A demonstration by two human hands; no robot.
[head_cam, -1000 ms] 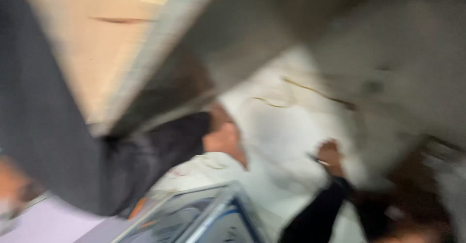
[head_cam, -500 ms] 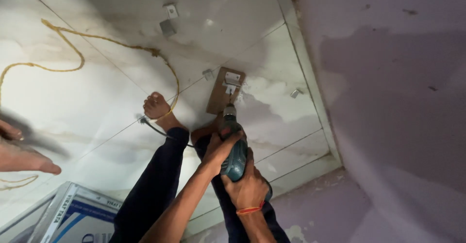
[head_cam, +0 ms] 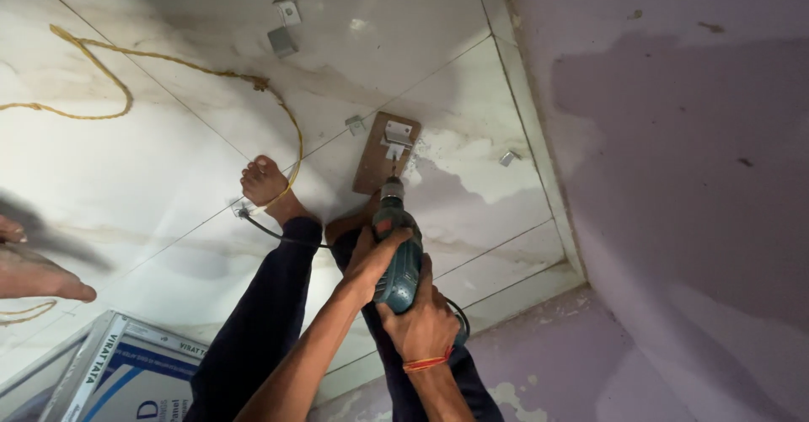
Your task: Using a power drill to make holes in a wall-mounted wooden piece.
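Note:
A green power drill (head_cam: 398, 249) points down at a small metal bracket (head_cam: 396, 141) lying on a brown wooden board (head_cam: 385, 152) on the white tiled floor. My left hand (head_cam: 373, 252) wraps the drill's front body. My right hand (head_cam: 419, 319), with an orange thread at the wrist, grips the drill's handle from behind. The bit touches the bracket. My bare left foot (head_cam: 266, 184) stands to the left of the board, and my other foot (head_cam: 345, 223) rests at the board's near end, partly hidden by the drill.
A yellow rope (head_cam: 135, 72) and a black cord (head_cam: 270, 230) lie on the floor. Loose metal brackets (head_cam: 284, 26) sit farther off. Another person's foot (head_cam: 38, 275) shows at the left edge. A blue-and-white carton (head_cam: 126, 380) is at the bottom left. A purple wall (head_cam: 674, 178) rises on the right.
The view has steadied from a blurred sweep to the floor. Over the last half second the hands, drill and board have barely moved.

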